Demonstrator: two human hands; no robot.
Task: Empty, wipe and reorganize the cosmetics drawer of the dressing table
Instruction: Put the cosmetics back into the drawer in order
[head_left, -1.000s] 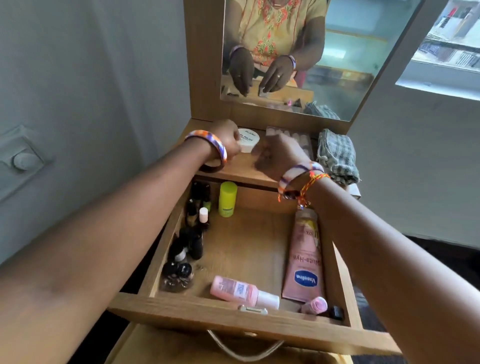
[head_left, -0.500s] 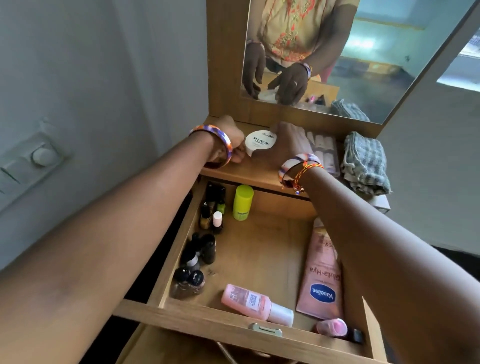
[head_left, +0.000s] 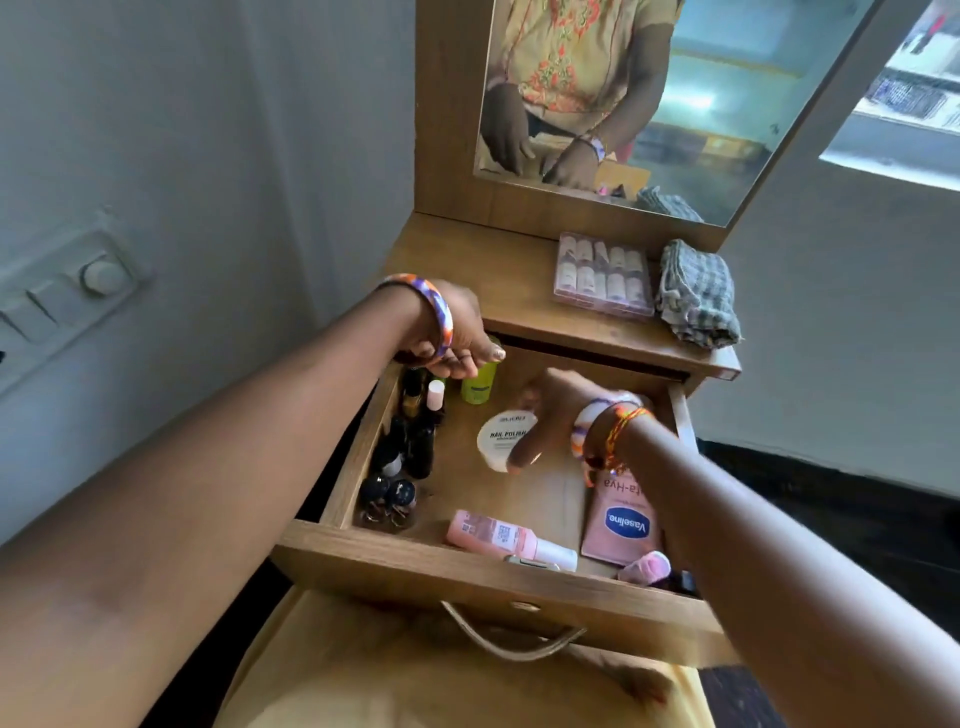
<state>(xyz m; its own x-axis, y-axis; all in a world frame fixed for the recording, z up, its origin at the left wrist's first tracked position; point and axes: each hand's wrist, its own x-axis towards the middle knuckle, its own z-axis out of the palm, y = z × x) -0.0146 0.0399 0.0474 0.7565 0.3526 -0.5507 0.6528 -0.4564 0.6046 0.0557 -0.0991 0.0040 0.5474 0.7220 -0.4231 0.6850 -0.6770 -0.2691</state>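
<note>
The wooden drawer (head_left: 467, 577) of the dressing table stands pulled out. My right hand (head_left: 553, 415) grips a white round jar (head_left: 500, 439) labelled nail polish, low over the middle of the drawer floor. Above the back left corner hovers my left hand (head_left: 447, 338), fingers loosely curled and holding nothing, just over a lime green bottle (head_left: 479, 387). Several dark nail polish bottles (head_left: 410, 447) line the left wall. A pink bottle (head_left: 496, 535) lies along the front, and a pink Vaseline tube (head_left: 623, 525) lies at the right, partly under my right forearm.
On the tabletop (head_left: 498, 280) lie a clear box of pale pink vials (head_left: 602, 275) and a folded checked cloth (head_left: 696, 296). A mirror (head_left: 675, 104) rises behind them. A small pink item (head_left: 649, 566) sits in the drawer's front right corner. A wall with a switch panel (head_left: 78, 291) is close on the left.
My right hand has brought the white jar from the tabletop down into the drawer. My left hand has drawn back off the tabletop to above the drawer's back left corner.
</note>
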